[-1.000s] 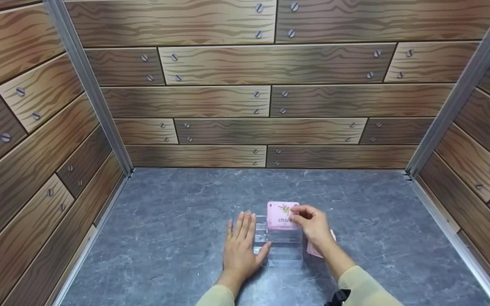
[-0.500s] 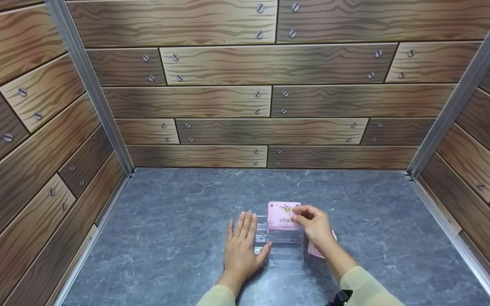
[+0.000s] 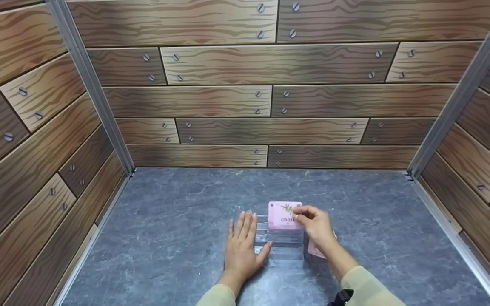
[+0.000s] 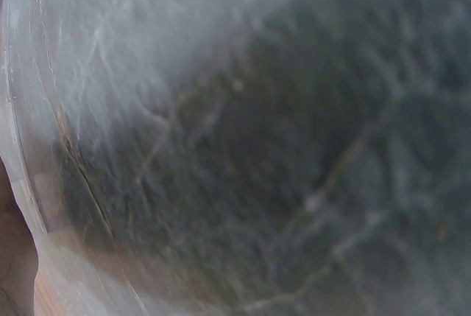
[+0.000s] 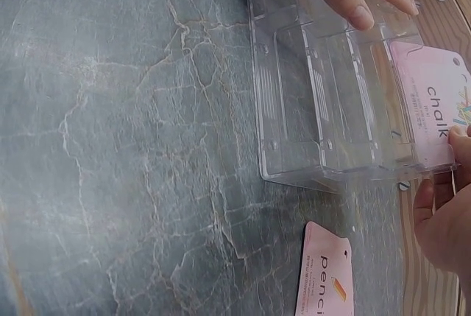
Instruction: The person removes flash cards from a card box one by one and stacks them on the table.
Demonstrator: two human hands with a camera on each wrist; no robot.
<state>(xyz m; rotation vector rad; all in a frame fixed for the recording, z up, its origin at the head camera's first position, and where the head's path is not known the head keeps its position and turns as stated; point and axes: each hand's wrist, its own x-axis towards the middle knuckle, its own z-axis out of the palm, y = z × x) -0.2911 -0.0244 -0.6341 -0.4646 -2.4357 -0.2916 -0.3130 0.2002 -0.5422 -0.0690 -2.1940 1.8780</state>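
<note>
A clear plastic tiered card holder stands in the middle of the floor of the booth. In its rear slot a pink card reading "chalk" stands upright. My right hand pinches this card at its right side between thumb and fingers. Flat along the holder's left part lies my left hand, fingers straight and thumb spread. In the right wrist view the holder's front tiers hold no cards. The left wrist view shows only a clear plastic edge and a bit of the hand.
A second pink card, reading "pencil" with its end cut off, lies on the grey marbled surface right of the holder, partly behind my right wrist in the head view. Wood-patterned walls enclose the back and both sides.
The chalk card has shifted very slightly right in the rear slot, and a bit more of its word shows. My left hand and the holder stay put.
</note>
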